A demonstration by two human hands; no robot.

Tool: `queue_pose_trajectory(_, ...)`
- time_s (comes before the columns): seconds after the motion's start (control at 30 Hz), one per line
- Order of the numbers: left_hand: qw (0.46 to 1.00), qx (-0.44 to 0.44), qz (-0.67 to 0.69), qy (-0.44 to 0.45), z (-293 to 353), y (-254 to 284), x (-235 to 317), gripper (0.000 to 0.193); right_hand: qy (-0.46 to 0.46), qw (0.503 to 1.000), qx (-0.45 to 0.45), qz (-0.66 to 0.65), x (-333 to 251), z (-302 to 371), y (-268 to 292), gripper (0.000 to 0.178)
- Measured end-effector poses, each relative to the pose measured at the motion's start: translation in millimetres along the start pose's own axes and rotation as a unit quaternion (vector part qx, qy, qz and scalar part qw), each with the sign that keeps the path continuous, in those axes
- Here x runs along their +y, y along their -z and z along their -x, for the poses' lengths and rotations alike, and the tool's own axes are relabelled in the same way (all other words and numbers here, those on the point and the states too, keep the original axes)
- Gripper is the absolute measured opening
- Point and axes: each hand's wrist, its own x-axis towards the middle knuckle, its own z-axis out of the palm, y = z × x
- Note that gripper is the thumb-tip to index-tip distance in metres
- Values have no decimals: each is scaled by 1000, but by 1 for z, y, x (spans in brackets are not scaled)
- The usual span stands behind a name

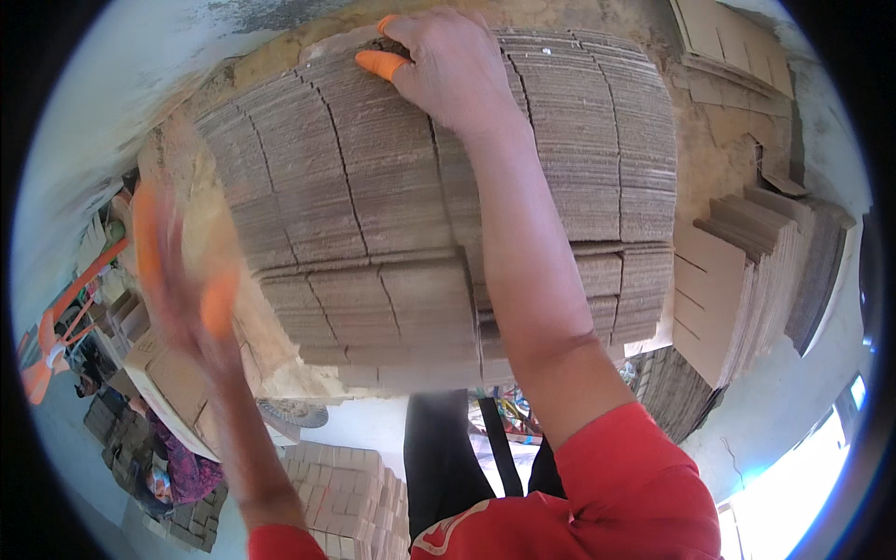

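Observation:
A large bank of grey-brown slotted cardboard pieces (392,177) lies packed in front of me, their edges showing as tight lines crossed by dark slots. My right hand (448,70) reaches across to its far edge. Orange covers sit on the thumb and forefinger, which grip around the cardboard edge there; the other fingers are hidden. Off the bank's left side is my left hand (182,280), smeared by motion, with orange-covered fingertips. Whether it holds anything does not show. Closer to me, a lower row of cardboard pieces (420,299) lies against the bank.
More slotted cardboard sheets (714,303) stand at the right, and others (737,47) lie at the far right. Bundled cardboard stacks (341,495) are below. At the lower left, a person in purple clothing (187,467) is near an orange fan (51,350).

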Motion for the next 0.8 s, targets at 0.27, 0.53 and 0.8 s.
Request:
queue_pose_trajectory(0.27,814,-466,9,347,347,22,110,45,43,995,-86,2,13,-40,4,36)
queue_pose_trajectory(0.53,756,-79,183,624,479,-88,33,36,212,974,79,22,10,-26,71,47)
queue_pose_trajectory(0.8,708,293,61,640,411,-87,34,14,-283,928,240,31,71,287,216,37)
